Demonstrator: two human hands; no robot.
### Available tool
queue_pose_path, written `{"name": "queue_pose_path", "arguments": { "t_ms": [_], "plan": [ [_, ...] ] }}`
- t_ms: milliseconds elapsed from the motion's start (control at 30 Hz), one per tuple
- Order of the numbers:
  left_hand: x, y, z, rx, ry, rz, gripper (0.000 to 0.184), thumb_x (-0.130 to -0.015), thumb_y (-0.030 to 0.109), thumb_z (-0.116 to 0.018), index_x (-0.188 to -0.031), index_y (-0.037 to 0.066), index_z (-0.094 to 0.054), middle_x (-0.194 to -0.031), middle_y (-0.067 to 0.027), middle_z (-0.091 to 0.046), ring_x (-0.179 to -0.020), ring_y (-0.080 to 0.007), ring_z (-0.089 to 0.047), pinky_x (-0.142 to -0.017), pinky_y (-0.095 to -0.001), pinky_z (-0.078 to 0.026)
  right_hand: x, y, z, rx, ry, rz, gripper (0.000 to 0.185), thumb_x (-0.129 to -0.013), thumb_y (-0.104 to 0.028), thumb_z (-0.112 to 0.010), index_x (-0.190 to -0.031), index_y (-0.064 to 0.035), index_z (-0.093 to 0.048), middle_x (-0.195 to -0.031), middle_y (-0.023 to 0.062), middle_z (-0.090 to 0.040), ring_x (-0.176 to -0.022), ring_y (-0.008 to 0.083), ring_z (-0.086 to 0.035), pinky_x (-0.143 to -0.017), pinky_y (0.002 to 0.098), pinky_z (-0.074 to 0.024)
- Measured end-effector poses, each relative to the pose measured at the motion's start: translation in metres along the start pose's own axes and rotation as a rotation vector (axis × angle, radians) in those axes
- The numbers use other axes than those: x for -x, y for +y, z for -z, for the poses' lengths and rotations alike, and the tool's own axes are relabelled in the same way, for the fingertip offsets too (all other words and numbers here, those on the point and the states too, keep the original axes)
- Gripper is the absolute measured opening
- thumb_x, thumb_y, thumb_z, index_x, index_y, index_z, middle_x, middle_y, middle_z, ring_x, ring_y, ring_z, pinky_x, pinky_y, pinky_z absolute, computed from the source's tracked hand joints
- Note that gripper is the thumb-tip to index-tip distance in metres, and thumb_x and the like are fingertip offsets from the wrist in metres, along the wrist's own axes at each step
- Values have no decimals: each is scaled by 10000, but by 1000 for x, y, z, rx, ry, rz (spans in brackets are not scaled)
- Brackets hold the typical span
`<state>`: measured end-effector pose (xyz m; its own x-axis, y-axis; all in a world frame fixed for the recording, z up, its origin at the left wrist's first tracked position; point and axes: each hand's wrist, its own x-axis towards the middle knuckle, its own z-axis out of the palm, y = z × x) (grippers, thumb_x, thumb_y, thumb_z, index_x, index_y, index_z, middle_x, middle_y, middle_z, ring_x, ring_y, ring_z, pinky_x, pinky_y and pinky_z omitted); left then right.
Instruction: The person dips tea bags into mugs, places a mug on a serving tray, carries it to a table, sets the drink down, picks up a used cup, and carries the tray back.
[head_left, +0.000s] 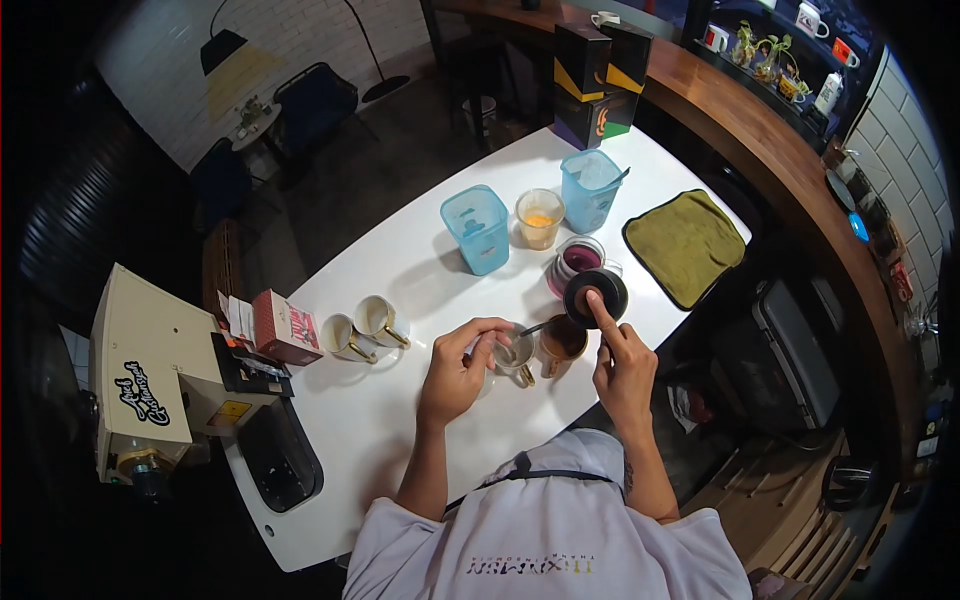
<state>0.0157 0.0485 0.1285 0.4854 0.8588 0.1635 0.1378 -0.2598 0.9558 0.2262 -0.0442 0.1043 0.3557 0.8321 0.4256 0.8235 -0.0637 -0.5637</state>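
My left hand (pixel 458 374) has its fingers pinched around what looks like a spoon (pixel 532 329), over a clear glass cup (pixel 517 353) with a gold handle. My right hand (pixel 622 368) grips a round black container or lid (pixel 600 310) with a brown centre, its index finger lying across the face; which of the two it is, I cannot make out. Under the black piece stands a cup of brown contents (pixel 563 341), partly covered. Just behind it is a glass vessel with dark red liquid (pixel 580 258).
Two blue plastic containers (pixel 476 232) flank a glass with orange contents (pixel 539 222). An olive cloth (pixel 686 248) lies to the right. Two gold-handled cups (pixel 382 320) and a red box (pixel 287 328) stand left, beside a cream machine (pixel 150 370). Black boxes (pixel 597 90) stand at the far edge.
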Motion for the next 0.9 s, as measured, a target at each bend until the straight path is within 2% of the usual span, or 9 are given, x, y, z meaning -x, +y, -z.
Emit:
{"name": "queue_pose_path", "arguments": {
  "t_ms": [100, 200, 300, 433, 500, 600, 800, 900],
  "plan": [
    [-2, -8, 0, -17, -11, 29, 200, -1007, 40, -500, -1103, 5, -672, -852, -54, -692, -614, -75, -521, -558, -223, -440, 0, 2, 0, 20, 8, 31, 904, -735, 119, -623, -1476, -371, -457, -695, 113, -541, -531, 280, -546, -527, 427, -452],
    [3, 1, -1, 33, -4, 24, 198, -1004, 38, -505, -1104, 8, -673, -853, -53, -692, -617, -70, -520, -559, -222, -440, -1, -1, 2, 4, -1, -1, 880, -710, 134, -563, -1460, -322, -499, -676, 114, -496, -547, 278, -503, -570, 432, -444],
    [1, -10, 0, 20, -9, 13, 197, -1002, 37, -510, -1104, 10, -676, -854, -51, -692, -622, -63, -519, -560, -218, -439, -1, 0, 1, -3, 9, 1, 881, -707, 135, -561, -1458, -321, -502, -676, 114, -497, -547, 279, -503, -569, 433, -442],
    [4, -6, 1, 33, 4, 37, 196, -1002, 39, -513, -1105, 10, -677, -854, -51, -693, -625, -60, -518, -560, -215, -438, 0, 0, 2, 11, 2, -1, 879, -707, 132, -562, -1457, -322, -504, -677, 114, -498, -547, 277, -505, -567, 431, -441],
    [5, -2, 0, 54, 12, 14, 195, -1003, 41, -513, -1106, 6, -675, -858, -51, -693, -627, -60, -519, -563, -212, -442, -1, 1, 2, 19, 7, 35, 915, -716, 123, -617, -1475, -363, -462, -686, 109, -531, -524, 286, -536, -526, 433, -446],
    [0, -12, 0, 38, 5, 68, 193, -1004, 42, -514, -1109, 3, -672, -863, -49, -694, -631, -62, -524, -566, -211, -445, 0, 3, 1, 19, 18, 40, 917, -713, 123, -615, -1476, -362, -462, -682, 108, -528, -522, 287, -533, -525, 431, -445],
    [2, -5, 0, 55, -19, -9, 194, -1007, 43, -511, -1110, 1, -670, -863, -50, -696, -631, -65, -524, -569, -216, -446, 0, 1, 2, 2, 12, 41, 914, -718, 123, -612, -1478, -361, -459, -676, 111, -520, -519, 286, -529, -521, 430, -440],
    [-2, -14, -1, -1, 9, 39, 197, -1007, 44, -510, -1112, 3, -670, -863, -52, -695, -631, -67, -528, -571, -220, -450, 0, 2, 1, -7, 21, 47, 919, -718, 124, -613, -1480, -365, -455, -672, 113, -518, -517, 285, -529, -520, 429, -437]
  ]
}}
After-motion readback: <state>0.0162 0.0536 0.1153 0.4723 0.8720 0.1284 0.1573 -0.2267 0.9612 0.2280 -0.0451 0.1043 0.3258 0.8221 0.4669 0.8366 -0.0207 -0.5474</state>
